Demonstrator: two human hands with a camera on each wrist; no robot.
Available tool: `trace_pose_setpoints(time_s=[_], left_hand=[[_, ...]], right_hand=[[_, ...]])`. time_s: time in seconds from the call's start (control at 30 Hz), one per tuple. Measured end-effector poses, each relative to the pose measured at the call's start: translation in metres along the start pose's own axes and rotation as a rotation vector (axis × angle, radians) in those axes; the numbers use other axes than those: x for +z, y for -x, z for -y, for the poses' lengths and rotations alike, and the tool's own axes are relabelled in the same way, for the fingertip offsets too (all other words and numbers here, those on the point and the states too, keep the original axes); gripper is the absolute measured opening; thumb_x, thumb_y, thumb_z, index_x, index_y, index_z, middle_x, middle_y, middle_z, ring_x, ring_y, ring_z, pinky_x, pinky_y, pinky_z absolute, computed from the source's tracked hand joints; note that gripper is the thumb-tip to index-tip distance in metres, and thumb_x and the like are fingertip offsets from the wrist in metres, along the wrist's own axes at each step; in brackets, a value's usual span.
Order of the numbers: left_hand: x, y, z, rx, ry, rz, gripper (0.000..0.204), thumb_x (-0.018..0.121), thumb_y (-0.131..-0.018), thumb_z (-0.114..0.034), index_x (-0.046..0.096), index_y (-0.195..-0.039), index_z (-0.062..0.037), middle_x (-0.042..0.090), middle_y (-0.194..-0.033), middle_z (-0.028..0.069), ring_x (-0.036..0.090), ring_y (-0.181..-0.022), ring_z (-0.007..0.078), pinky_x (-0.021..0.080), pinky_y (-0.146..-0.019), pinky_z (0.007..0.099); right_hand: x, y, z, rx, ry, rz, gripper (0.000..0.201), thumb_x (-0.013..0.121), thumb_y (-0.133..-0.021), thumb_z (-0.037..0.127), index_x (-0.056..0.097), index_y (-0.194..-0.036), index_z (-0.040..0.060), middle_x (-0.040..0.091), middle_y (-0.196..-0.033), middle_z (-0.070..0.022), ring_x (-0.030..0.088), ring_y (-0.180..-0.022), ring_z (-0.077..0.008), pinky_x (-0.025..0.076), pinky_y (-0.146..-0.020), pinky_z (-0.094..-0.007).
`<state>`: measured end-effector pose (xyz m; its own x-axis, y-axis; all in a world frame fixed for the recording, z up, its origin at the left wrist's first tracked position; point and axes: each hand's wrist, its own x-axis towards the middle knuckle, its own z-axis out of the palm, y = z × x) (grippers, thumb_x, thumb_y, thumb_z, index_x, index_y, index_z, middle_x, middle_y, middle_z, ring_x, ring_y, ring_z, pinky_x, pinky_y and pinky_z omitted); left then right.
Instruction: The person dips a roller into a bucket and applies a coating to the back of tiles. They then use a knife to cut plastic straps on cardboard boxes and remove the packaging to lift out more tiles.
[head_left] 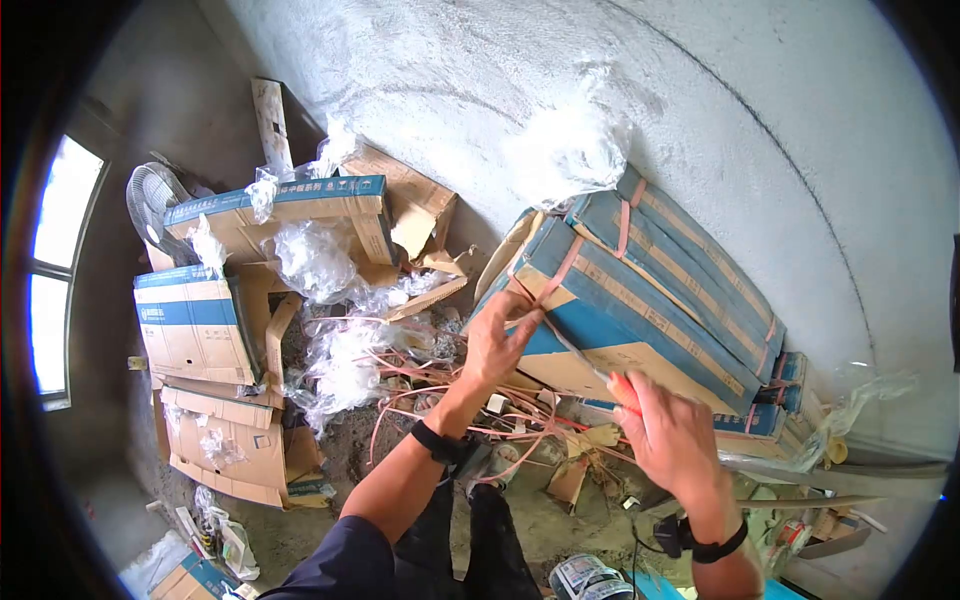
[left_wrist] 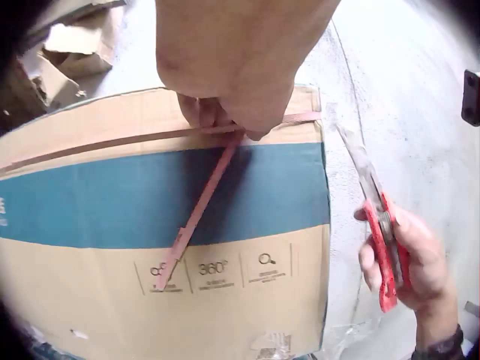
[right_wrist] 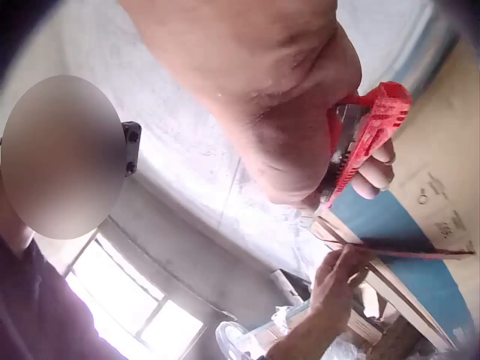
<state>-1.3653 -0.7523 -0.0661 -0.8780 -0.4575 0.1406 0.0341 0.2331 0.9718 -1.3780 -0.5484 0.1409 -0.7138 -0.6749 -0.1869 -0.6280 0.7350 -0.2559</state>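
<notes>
My left hand (head_left: 497, 338) pinches a pink packing strap (left_wrist: 201, 202) at the edge of a large flat cardboard box (left_wrist: 82, 281). One end of that strap slants down across the box's blue band, while another length runs along the edge. In my right hand (head_left: 672, 445) is a red-handled utility knife (left_wrist: 381, 247), its metal blade slid far out. The blade points toward the box and stands apart from the strap in the left wrist view. My left fingertips are partly hidden behind the hand there.
More strapped blue-and-brown boxes (head_left: 690, 290) lean against the grey wall (head_left: 760, 100). Opened cartons (head_left: 195, 330), crumpled clear plastic (head_left: 345, 365) and a tangle of cut pink straps (head_left: 410, 385) cover the floor to the left. A bucket (head_left: 590, 578) stands near my feet.
</notes>
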Motion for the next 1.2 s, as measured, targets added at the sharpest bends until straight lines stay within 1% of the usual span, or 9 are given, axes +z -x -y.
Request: trace_pose_setpoints(time_s=[0.2,0.37,0.53,0.57,0.67,0.87,1.07,1.17,1.2], left_hand=[[-0.005,-0.014,-0.028,0.211,-0.092,0.005,0.014,0.071,-0.085,-0.011,0.066,-0.095,-0.0019,0.065,-0.089,0.0120,0.063,-0.080,0.0336,0.051,-0.071,0.0382],[-0.012,-0.013,-0.019,0.276,-0.212,-0.020,0.014,0.074,-0.079,-0.008,0.070,-0.093,-0.0075,0.066,-0.088,0.0072,0.061,-0.070,0.0280,0.048,-0.062,0.0382],[-0.007,-0.008,-0.008,0.364,-0.297,-0.125,0.013,0.076,-0.077,-0.012,0.063,-0.076,-0.0087,0.057,-0.073,0.0061,0.053,-0.061,0.0257,0.043,-0.054,0.0380],[-0.009,-0.007,-0.005,0.359,-0.293,-0.074,0.012,0.075,-0.076,-0.004,0.070,-0.087,-0.0077,0.058,-0.070,0.0072,0.055,-0.062,0.0274,0.045,-0.055,0.0383],[-0.014,-0.010,-0.015,0.336,-0.262,-0.049,0.010,0.074,-0.078,-0.005,0.070,-0.087,-0.0067,0.062,-0.076,0.0075,0.056,-0.064,0.0281,0.045,-0.059,0.0387],[-0.020,-0.018,-0.022,0.361,-0.319,-0.005,0.020,0.072,-0.080,-0.006,0.072,-0.100,-0.0092,0.062,-0.078,0.0076,0.056,-0.067,0.0283,0.046,-0.061,0.0393],[-0.027,-0.006,-0.003,0.284,-0.337,-0.019,0.020,0.069,-0.080,0.000,0.071,-0.099,-0.0064,0.062,-0.080,0.0099,0.056,-0.068,0.0288,0.046,-0.063,0.0378],[-0.098,0.034,0.025,0.148,-0.440,-0.045,0.015,0.067,-0.078,0.007,0.067,-0.091,-0.0003,0.065,-0.087,0.0135,0.061,-0.077,0.0288,0.048,-0.068,0.0328],[-0.130,0.061,0.060,0.086,-0.466,-0.058,0.015,0.067,-0.074,0.008,0.063,-0.083,-0.0031,0.059,-0.078,0.0115,0.057,-0.074,0.0289,0.046,-0.066,0.0384]], right_hand=[[-0.041,-0.072,0.026,-0.055,0.238,0.120,0.024,0.061,-0.092,0.021,0.053,-0.107,0.0043,0.068,-0.076,-0.0187,0.068,-0.070,-0.0364,0.051,-0.058,-0.0474],[-0.064,-0.122,0.045,-0.008,0.410,0.423,0.024,0.056,-0.094,0.026,0.059,-0.103,0.0029,0.068,-0.077,-0.0220,0.067,-0.074,-0.0411,0.051,-0.067,-0.0512],[-0.069,-0.148,0.046,-0.122,0.415,0.446,0.022,0.056,-0.094,0.026,0.058,-0.101,0.0048,0.065,-0.074,-0.0218,0.063,-0.072,-0.0446,0.048,-0.064,-0.0529],[-0.065,-0.142,0.041,-0.121,0.384,0.453,0.021,0.056,-0.094,0.025,0.059,-0.101,0.0047,0.065,-0.073,-0.0218,0.062,-0.072,-0.0445,0.048,-0.064,-0.0528],[-0.069,-0.138,0.044,-0.116,0.481,0.467,0.020,0.053,-0.094,0.019,0.061,-0.093,0.0011,0.067,-0.075,-0.0204,0.068,-0.073,-0.0378,0.053,-0.064,-0.0487],[-0.077,-0.137,0.040,-0.111,0.513,0.441,0.019,0.053,-0.090,0.016,0.063,-0.088,-0.0003,0.068,-0.075,-0.0200,0.068,-0.074,-0.0372,0.053,-0.064,-0.0478],[-0.066,-0.125,0.021,-0.137,0.522,0.440,0.022,0.058,-0.093,0.023,0.059,-0.100,0.0024,0.064,-0.071,-0.0217,0.064,-0.068,-0.0410,0.050,-0.062,-0.0496],[-0.081,-0.088,0.015,-0.010,0.474,0.698,0.025,0.059,-0.092,0.026,0.060,-0.105,0.0041,0.065,-0.072,-0.0210,0.065,-0.068,-0.0397,0.050,-0.061,-0.0492],[-0.092,-0.066,0.017,-0.033,0.282,0.503,0.029,0.062,-0.091,0.026,0.058,-0.108,0.0025,0.068,-0.076,-0.0170,0.069,-0.067,-0.0352,0.054,-0.063,-0.0467]])
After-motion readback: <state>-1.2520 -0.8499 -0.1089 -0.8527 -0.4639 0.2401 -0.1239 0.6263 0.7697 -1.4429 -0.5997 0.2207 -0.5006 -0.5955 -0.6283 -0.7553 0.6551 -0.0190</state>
